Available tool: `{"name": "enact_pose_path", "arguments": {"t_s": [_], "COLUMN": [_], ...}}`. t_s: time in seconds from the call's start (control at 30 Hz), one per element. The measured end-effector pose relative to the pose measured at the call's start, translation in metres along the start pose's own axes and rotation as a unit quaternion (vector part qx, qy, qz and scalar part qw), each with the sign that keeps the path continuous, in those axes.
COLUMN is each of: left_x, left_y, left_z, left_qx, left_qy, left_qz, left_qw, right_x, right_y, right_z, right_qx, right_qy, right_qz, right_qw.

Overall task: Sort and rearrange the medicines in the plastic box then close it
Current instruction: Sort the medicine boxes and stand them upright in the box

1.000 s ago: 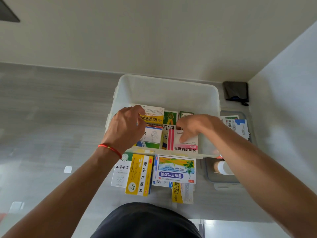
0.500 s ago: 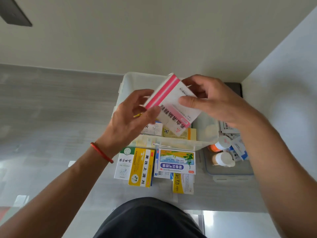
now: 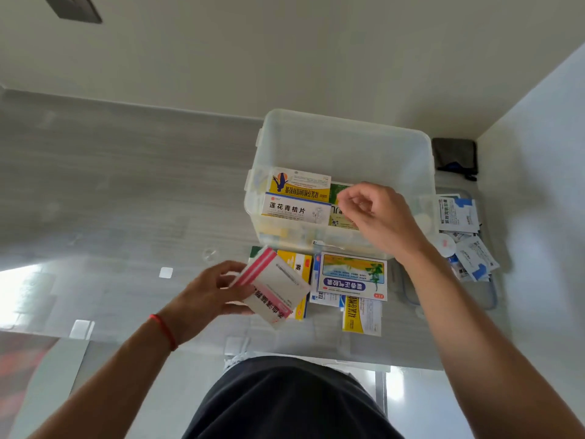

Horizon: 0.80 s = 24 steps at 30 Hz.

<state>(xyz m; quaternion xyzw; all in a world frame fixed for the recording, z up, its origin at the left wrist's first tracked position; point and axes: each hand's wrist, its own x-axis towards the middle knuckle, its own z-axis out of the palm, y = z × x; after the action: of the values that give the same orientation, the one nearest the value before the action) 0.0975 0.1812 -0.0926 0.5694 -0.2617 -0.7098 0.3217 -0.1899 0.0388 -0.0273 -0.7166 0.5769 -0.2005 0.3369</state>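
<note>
Currently, step in hand: emptying and sorting, judged from the boxes lying both inside and outside the plastic box (image 3: 345,147)
Left hand: the left hand (image 3: 202,299) grasps a pink-striped white box (image 3: 278,293), tilted, above the table (image 3: 126,191) and over the near row of medicines
Right hand: the right hand (image 3: 376,217) hovers over the right part of the plastic box, fingers loosely curled with nothing in them
Plastic box: open, at the far side of the table; inside lie a yellow box (image 3: 297,185), a white box with blue edge (image 3: 294,209) and a green box (image 3: 340,213)
Outside, near edge: a blue and white box (image 3: 351,277) and a yellow and white box (image 3: 361,315) lie just in front of the plastic box
Outside, right: sachets (image 3: 459,213) heaped on a tray (image 3: 490,299), perhaps the lid
Risk one: the tilted pink-striped box could knock the near row out of order if set down carelessly
Risk two: the right forearm crosses the front rim and might nudge the plastic box
Risk three: overfilling would stop it closing
</note>
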Motion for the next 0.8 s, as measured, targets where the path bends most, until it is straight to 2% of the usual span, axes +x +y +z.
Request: {"name": "enact_pose_path", "arguments": {"t_s": [0.07, 0.2, 0.27, 0.33, 0.4, 0.47, 0.6, 0.63, 0.7, 0.8], "left_x": [0.011, 0.034, 0.043, 0.048, 0.048, 0.046, 0.036, 0.03, 0.016, 0.003], "left_y": [-0.016, -0.027, -0.029, -0.032, -0.032, -0.03, -0.011, -0.003, 0.02, 0.064], "left_z": [0.007, 0.027, 0.039, 0.047, 0.049, 0.048, 0.052, 0.055, 0.06, 0.073], "left_qx": [-0.052, -0.08, -0.08, 0.032, 0.226, 0.323, 0.41, 0.435, 0.441, 0.409], "left_qy": [0.024, 0.07, 0.099, 0.143, 0.193, 0.214, 0.218, 0.245, 0.305, 0.329], "left_qz": [-0.037, -0.047, -0.057, -0.042, 0.004, 0.034, 0.051, 0.09, 0.241, 0.426], "left_qw": [0.998, 0.993, 0.99, 0.988, 0.955, 0.921, 0.884, 0.861, 0.809, 0.737], "right_x": [0.002, 0.004, 0.005, 0.004, 0.002, 0.003, 0.013, 0.016, 0.025, 0.048], "right_y": [0.003, 0.007, 0.01, 0.012, 0.016, 0.021, 0.031, 0.034, 0.04, 0.046], "right_z": [0.003, 0.002, -0.001, -0.007, -0.015, -0.022, -0.033, -0.036, -0.038, -0.033], "right_qx": [0.004, 0.049, 0.114, 0.203, 0.235, 0.198, 0.049, 0.01, -0.049, -0.136], "right_qy": [0.019, 0.035, 0.047, 0.058, 0.071, 0.064, -0.01, -0.029, -0.079, -0.196], "right_qz": [0.002, 0.033, 0.065, 0.098, 0.108, 0.1, 0.085, 0.079, 0.074, 0.086], "right_qw": [1.0, 0.998, 0.99, 0.973, 0.963, 0.973, 0.995, 0.996, 0.993, 0.967]}}
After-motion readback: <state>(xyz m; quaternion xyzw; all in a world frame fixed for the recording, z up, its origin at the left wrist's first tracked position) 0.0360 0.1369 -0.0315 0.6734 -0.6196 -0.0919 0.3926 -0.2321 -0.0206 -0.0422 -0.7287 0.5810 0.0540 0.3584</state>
